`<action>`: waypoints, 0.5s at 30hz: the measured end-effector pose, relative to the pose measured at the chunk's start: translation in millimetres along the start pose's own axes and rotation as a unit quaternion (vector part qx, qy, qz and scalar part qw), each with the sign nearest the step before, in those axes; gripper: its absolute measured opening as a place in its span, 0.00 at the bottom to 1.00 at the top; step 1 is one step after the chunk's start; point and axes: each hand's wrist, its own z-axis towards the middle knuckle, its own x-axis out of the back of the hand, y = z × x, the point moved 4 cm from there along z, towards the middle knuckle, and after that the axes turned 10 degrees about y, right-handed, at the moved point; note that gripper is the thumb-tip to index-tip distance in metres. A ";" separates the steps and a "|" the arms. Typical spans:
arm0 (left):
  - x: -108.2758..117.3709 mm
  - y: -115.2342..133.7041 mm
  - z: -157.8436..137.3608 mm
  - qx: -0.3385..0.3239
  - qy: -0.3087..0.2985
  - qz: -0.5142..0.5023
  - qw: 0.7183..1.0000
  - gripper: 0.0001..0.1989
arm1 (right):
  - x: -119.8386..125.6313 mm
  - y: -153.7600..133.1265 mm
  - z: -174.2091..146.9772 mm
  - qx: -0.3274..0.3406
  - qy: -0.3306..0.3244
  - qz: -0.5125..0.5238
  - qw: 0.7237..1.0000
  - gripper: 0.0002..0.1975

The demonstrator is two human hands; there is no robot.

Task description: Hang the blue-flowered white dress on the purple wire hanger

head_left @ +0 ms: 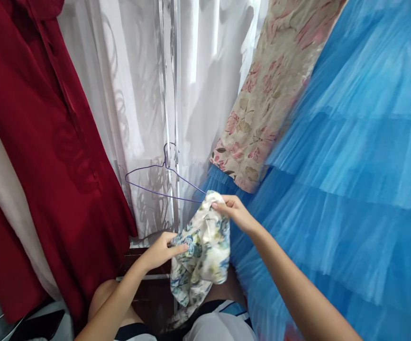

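Observation:
A white garment with a blue and green floral print (203, 251) hangs between my two hands above my lap. My left hand (162, 250) pinches its left side, thumb lying on the front of the cloth. Higher up, my right hand (234, 210) is closed on the garment's upper right corner. A thin purple hanger (146, 188) hangs just beyond, its hook at a white metal stand. The hanger's right end meets the garment's top corner; whether it sits inside the cloth I cannot tell.
A dark red dress (66, 156) hangs on the left. At right hang a beige dress with pink flowers (251, 128) and a tiered blue tulle dress (351, 189). White curtains (208, 94) hang behind the white stand (177, 94). A dark flat object (38, 327) lies at lower left.

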 end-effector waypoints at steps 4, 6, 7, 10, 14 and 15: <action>27.6 21.8 4.0 -0.035 0.026 0.031 0.999 0.16 | 31.9 -7.6 61.3 0.047 0.110 -0.008 0.993 0.18; 40.1 36.1 5.8 -0.054 0.061 0.048 0.996 0.16 | 23.0 -7.4 94.3 0.037 0.110 0.008 0.993 0.19; 46.7 42.3 6.4 -0.062 0.085 0.058 0.993 0.16 | 13.4 -6.6 107.7 0.026 0.099 0.014 0.995 0.19; 70.0 50.6 5.0 -0.075 0.140 0.095 0.983 0.16 | -23.1 0.5 128.1 -0.038 0.012 0.036 0.999 0.19; 111.7 32.2 -5.1 -0.086 0.158 0.217 0.959 0.16 | -43.7 10.7 118.4 -0.113 -0.075 0.089 0.987 0.19; 122.5 24.0 -7.6 -0.089 0.152 0.266 0.948 0.15 | -41.2 11.1 114.9 -0.117 -0.072 0.093 0.986 0.18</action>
